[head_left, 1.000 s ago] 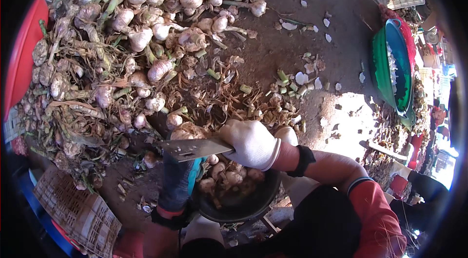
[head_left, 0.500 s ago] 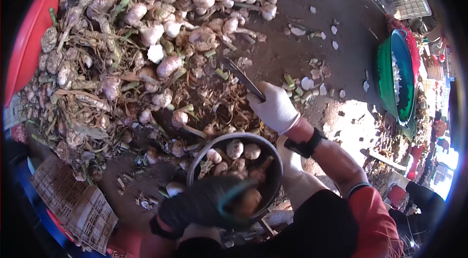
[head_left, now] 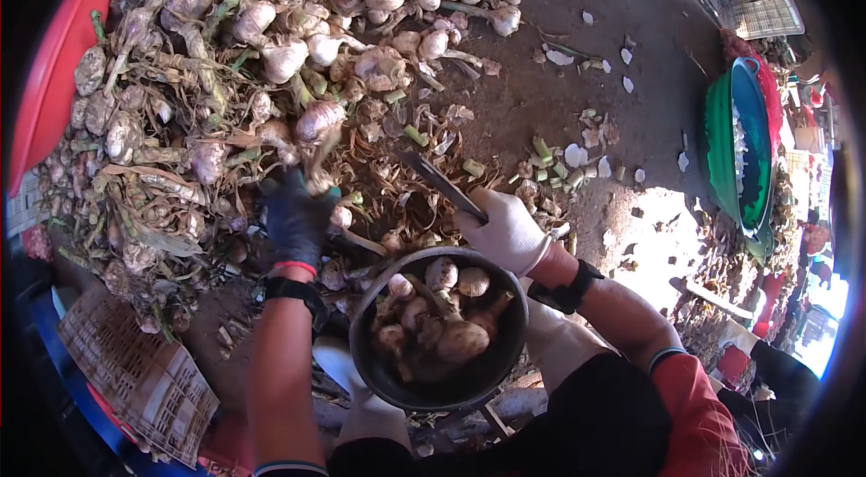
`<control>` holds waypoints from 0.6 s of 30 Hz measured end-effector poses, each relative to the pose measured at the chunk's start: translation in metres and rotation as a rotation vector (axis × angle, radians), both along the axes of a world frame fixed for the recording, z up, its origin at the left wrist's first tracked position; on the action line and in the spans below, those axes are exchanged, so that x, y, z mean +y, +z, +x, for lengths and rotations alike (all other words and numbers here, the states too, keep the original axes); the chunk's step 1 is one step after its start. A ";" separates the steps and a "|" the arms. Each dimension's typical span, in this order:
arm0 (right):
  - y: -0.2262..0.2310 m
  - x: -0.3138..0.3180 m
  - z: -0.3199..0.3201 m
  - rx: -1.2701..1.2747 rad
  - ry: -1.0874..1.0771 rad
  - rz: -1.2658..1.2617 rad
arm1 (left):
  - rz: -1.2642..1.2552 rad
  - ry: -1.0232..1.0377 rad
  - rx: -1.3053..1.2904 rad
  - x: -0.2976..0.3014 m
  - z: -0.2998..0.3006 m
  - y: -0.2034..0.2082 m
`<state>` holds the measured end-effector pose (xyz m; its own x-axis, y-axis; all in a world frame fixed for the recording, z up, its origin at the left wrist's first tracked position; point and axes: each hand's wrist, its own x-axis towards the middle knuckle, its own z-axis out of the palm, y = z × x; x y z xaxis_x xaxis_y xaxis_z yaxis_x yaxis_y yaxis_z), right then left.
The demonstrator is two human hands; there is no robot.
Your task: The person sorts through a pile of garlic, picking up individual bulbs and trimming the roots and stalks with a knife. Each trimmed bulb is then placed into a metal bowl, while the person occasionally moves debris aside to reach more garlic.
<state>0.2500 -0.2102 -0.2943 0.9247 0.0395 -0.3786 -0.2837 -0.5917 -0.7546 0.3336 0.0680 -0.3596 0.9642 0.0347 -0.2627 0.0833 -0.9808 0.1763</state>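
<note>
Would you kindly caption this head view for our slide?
Left hand at a garlic heap; right hand holds a knife near a dark bowl.

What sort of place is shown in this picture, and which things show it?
Probably a garlic-handling work area, perhaps a shed or yard. A large heap of stalked garlic lies on the ground, a dark bowl holds bulbs, and the right hand holds a knife.

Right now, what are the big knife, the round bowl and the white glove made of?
The knife looks like metal, probably steel: its flat blade is thin, grey and dull.
The bowl might be plastic, rubber or metal; it's dark and mostly dull, so I can't be sure.
The white glove seems to be cloth, with a matte finish, fitting closely around the hand.
</note>
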 end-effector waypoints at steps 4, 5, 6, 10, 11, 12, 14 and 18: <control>0.000 0.014 0.002 -0.052 0.060 0.022 | -0.176 -0.169 -0.256 0.014 -0.024 -0.031; 0.003 0.014 0.002 -0.040 0.105 -0.017 | -0.345 -0.112 -0.220 0.005 -0.018 -0.020; 0.004 0.013 0.003 -0.011 0.126 -0.013 | -0.513 -0.054 -0.183 -0.001 -0.015 -0.015; -0.004 0.021 -0.005 -0.143 0.139 -0.014 | -0.178 -0.318 -0.216 0.008 -0.023 -0.036; -0.003 0.024 -0.003 -0.174 0.154 -0.008 | -0.174 -0.321 -0.228 0.011 -0.024 -0.032; -0.004 0.022 -0.003 -0.193 0.159 -0.017 | -0.210 -0.203 -0.087 0.004 -0.026 -0.031; 0.004 0.019 0.004 -0.187 0.176 -0.043 | -0.356 -0.152 -0.006 -0.013 -0.030 -0.001; 0.016 0.025 0.021 -0.193 0.243 -0.040 | -0.735 -0.098 0.090 -0.030 -0.043 0.081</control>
<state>0.2706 -0.1857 -0.2782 0.9451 0.2564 -0.2024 0.0159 -0.6549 -0.7555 0.2910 0.0384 -0.2782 0.9274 -0.2658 -0.2633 0.0465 -0.6165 0.7860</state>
